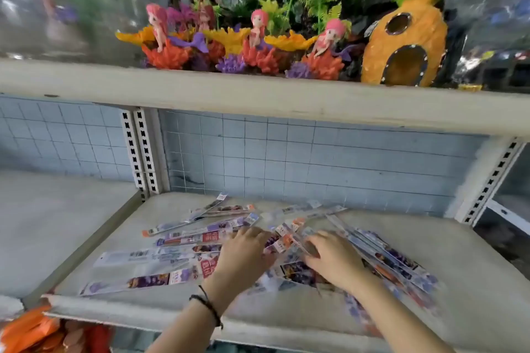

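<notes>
Several long, flat purple-and-white packets [183, 238] lie scattered in a loose pile on a pale shelf [473, 275]. My left hand [243, 252] lies palm down on the middle of the pile, fingers spread over the packets. My right hand [332, 258] is beside it to the right, fingers bent over one packet [298, 241] whose end sticks out toward the left hand. Motion blur hides how firmly that packet is held. More packets [401, 264] fan out to the right of my right hand.
Above, another shelf [258, 97] carries aquarium ornaments: pink-haired mermaid figures [259, 28], plastic corals and plants, and an orange pineapple house [407, 46]. A tiled back wall [315, 157] and slotted uprights [140, 149] close the shelf. Orange packages [34, 332] sit below left.
</notes>
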### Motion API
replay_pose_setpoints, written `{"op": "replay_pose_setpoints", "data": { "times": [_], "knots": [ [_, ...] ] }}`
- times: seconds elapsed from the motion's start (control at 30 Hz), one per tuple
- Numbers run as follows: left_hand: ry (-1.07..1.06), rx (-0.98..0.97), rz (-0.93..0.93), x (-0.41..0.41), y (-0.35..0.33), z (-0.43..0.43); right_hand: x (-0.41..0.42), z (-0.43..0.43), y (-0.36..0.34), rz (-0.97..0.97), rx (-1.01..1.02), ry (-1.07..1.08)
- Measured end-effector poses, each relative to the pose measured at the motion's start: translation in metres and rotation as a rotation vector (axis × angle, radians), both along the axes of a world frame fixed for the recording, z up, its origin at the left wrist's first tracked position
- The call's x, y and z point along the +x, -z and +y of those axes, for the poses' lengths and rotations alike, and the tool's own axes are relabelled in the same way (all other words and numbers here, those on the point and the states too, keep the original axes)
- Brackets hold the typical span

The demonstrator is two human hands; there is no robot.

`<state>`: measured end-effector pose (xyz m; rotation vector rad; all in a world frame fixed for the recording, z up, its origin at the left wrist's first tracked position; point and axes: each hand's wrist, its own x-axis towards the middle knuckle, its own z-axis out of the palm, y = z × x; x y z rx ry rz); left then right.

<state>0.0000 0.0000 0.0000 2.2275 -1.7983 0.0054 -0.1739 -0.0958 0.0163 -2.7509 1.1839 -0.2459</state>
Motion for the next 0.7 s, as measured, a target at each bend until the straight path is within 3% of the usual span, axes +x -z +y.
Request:
{"op": "replay_pose_setpoints", "data": {
  "times": [0.17, 0.37, 0.53, 0.7],
  "knots": [
    [-0.018, 0.013, -0.006, -0.005, 0.005, -0.025, 0.008, -0.023, 0.007, 0.019, -0.008, 0.048],
    [0.107, -0.101, 0.003, -0.005, 0.012, -0.046, 0.015, -0.037, 0.010, -0.183, 0.092, 0.014],
    [0.195, -0.076, -0.024, 0.009, 0.000, -0.058, 0.015, -0.035, 0.004, -0.284, 0.201, -0.054],
    [0.184, -0.068, 0.114, 0.033, -0.005, -0.046, 0.000, -0.043, 0.003, -0.280, 0.305, -0.037]
  ]
}}
